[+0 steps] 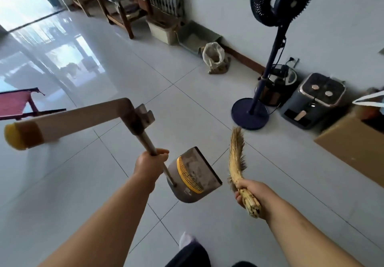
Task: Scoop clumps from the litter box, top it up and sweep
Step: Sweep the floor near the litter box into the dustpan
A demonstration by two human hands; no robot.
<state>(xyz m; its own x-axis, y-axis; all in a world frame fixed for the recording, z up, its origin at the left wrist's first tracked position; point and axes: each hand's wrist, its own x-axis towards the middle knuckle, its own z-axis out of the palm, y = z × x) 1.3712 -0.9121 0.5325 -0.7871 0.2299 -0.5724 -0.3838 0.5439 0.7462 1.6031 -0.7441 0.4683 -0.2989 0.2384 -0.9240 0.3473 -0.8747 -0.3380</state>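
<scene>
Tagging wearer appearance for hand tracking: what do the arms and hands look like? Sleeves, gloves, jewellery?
Both arms are bare: left forearm and right forearm show no sleeve within the frame. Left hand and right hand are ungloved. No watch, band, ring or marking shows on either arm or hand.

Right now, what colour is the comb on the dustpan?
Yellow comb on the grey dustpan; head view shows it best.

Both your bare forearms reach forward. Your left hand grips the dustpan handle; your right hand grips the hand broom.
</scene>
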